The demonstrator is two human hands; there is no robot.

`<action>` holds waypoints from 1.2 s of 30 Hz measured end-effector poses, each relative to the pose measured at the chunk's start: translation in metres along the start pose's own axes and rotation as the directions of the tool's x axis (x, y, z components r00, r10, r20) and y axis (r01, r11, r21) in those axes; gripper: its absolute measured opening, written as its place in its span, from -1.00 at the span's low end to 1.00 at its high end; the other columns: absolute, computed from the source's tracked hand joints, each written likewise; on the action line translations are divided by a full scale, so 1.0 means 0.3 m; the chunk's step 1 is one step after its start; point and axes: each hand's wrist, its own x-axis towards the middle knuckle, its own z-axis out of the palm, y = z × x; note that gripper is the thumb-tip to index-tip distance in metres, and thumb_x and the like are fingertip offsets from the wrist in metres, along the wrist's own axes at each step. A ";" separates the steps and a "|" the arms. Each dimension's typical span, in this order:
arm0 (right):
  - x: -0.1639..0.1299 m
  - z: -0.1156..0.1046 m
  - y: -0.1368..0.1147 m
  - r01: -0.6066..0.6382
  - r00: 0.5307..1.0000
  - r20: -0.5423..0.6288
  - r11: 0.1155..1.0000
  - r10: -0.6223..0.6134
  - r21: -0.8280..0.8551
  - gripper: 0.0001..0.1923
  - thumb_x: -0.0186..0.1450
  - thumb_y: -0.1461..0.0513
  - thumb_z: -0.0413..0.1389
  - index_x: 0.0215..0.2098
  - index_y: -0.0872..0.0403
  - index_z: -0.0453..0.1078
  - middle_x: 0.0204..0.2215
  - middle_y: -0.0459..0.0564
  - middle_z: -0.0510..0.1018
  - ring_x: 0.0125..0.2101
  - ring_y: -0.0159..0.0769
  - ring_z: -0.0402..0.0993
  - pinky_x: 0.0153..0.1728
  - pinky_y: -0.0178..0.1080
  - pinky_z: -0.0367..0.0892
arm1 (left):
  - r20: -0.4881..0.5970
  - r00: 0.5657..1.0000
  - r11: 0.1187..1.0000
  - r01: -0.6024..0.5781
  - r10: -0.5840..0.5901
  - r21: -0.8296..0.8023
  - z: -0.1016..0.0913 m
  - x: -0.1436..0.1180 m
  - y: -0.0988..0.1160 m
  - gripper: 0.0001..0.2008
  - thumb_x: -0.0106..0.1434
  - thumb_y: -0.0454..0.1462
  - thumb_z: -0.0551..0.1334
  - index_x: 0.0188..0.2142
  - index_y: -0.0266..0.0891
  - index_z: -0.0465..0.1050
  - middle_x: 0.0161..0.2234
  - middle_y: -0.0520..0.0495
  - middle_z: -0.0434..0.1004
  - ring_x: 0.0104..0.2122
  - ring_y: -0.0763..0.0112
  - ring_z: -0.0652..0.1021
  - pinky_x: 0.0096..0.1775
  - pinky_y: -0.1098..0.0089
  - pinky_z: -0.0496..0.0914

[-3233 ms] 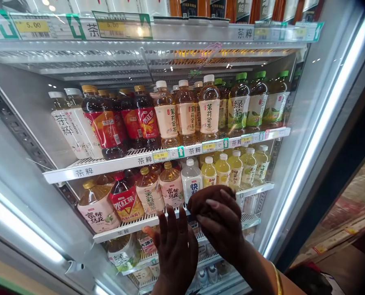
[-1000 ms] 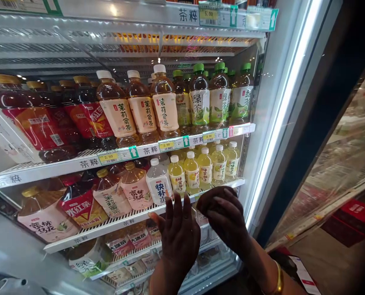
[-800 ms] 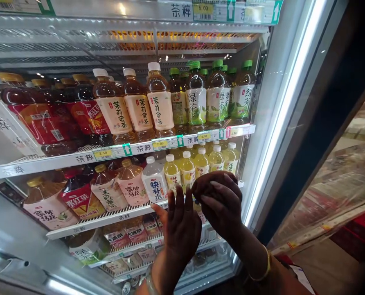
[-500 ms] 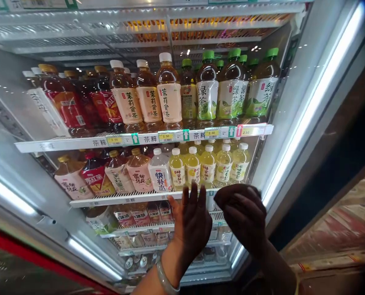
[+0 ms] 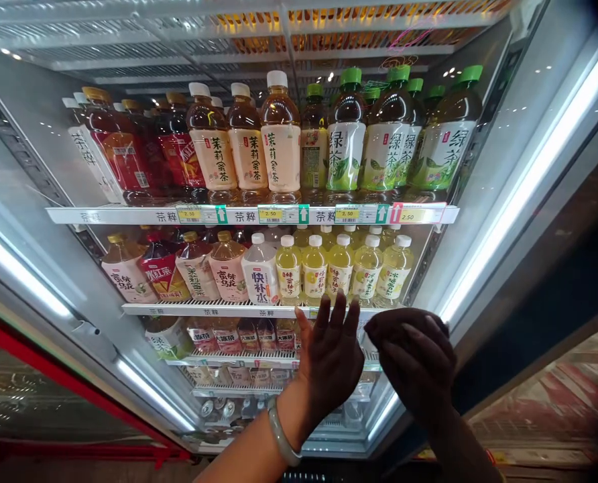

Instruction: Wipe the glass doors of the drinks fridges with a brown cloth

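Note:
My left hand is raised in front of the drinks cooler, its back toward me and its fingers spread, holding nothing. A pale bangle circles that wrist. Beside it on the right, my right hand is dark against the light, with fingers bent and pressed together; whether anything is inside them is hidden. Beyond the left fingertips, small yellow drink bottles with white caps stand on the second shelf. To their left is a white-labelled bottle.
Above, the top shelf carries green-capped tea bottles, peach-labelled tea bottles and red-labelled bottles, with price tags along its edge. Lit strips run down the cooler's sides. A red frame borders the lower left.
Both hands sit slightly farther right in the picture, keeping the same shapes. The view of the shelves has shifted and turned a little. The bottles keep their places.

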 end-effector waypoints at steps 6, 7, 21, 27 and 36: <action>0.145 0.010 0.033 -0.039 0.983 -0.183 0.999 0.033 -0.031 -0.63 0.14 0.31 0.47 -0.12 -0.05 0.55 0.12 0.01 0.47 0.27 0.10 0.38 0.33 0.31 0.30 | -0.015 1.000 0.998 -0.008 0.007 -0.058 0.038 0.012 0.057 -0.24 0.34 -0.40 0.15 0.50 -0.34 -0.01 0.51 -0.16 -0.09 0.53 0.11 -0.12 0.47 -0.15 -0.44; 0.147 0.020 0.017 -0.041 0.986 -0.164 0.999 0.037 -0.018 -0.65 0.17 0.30 0.44 -0.10 -0.07 0.56 0.11 0.01 0.47 0.29 0.10 0.37 0.33 0.30 0.31 | -0.022 1.000 0.998 -0.005 0.004 -0.065 0.043 0.008 0.063 -0.24 0.35 -0.39 0.16 0.50 -0.35 -0.01 0.51 -0.17 -0.08 0.53 0.11 -0.11 0.48 -0.15 -0.42; 0.103 -0.017 0.082 -0.071 0.978 -0.200 0.995 0.056 -0.072 -0.57 0.07 0.32 0.50 -0.12 0.00 0.55 0.13 0.07 0.46 0.17 0.08 0.47 0.31 0.34 0.31 | 0.030 0.999 1.000 -0.019 0.019 0.004 0.022 -0.011 0.053 -0.16 0.34 -0.43 0.12 0.52 -0.37 -0.20 0.50 -0.24 -0.07 0.53 0.09 -0.13 0.47 -0.21 -0.37; -0.030 -0.004 -0.010 -0.011 1.000 0.025 1.000 0.011 -0.003 -0.65 0.19 0.38 0.40 -0.09 -0.06 0.58 0.06 -0.01 0.53 0.32 0.03 0.34 0.32 0.13 0.37 | 0.011 1.000 0.999 -0.025 0.025 0.035 0.009 -0.041 0.030 -0.16 0.35 -0.36 0.21 0.52 -0.37 -0.15 0.51 -0.21 -0.12 0.53 0.11 -0.11 0.48 -0.12 -0.37; 0.106 0.015 0.008 -0.072 0.984 -0.161 0.997 0.070 -0.006 -0.64 0.07 0.35 0.50 -0.22 -0.01 0.56 -0.03 0.01 0.54 0.11 0.02 0.53 0.29 0.25 0.36 | -0.004 1.000 0.999 -0.014 0.014 0.033 0.015 -0.070 0.019 -0.23 0.34 -0.38 0.18 0.49 -0.36 -0.02 0.49 -0.23 0.03 0.52 0.07 -0.07 0.48 -0.19 -0.33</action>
